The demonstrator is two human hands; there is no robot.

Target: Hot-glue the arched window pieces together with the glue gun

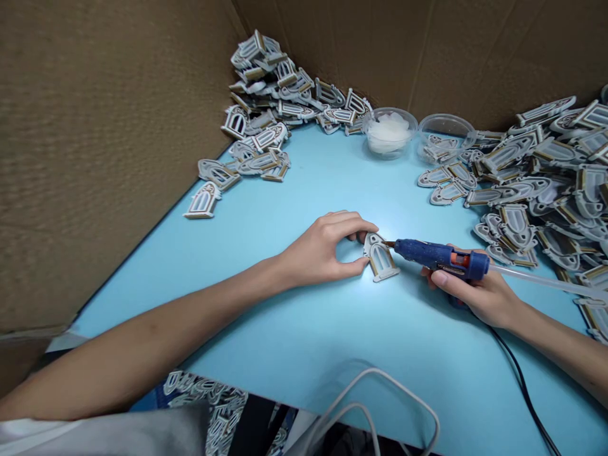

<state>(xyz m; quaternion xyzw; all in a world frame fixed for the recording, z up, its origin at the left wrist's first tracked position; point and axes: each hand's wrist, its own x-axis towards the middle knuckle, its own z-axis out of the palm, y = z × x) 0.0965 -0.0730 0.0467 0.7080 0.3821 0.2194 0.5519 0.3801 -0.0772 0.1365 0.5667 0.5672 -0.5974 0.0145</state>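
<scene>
A small white arched window piece lies on the light blue table at the centre. My left hand pinches its left side between thumb and fingers. My right hand is wrapped round a blue hot glue gun with an orange trigger. The gun's nozzle touches the top right edge of the window piece. A clear glue stick sticks out of the gun's back to the right.
Heaps of the same window pieces lie at the back left and at the right. Two clear bowls stand at the back. Cardboard walls enclose the table. A black cord and a white cable run near the front edge.
</scene>
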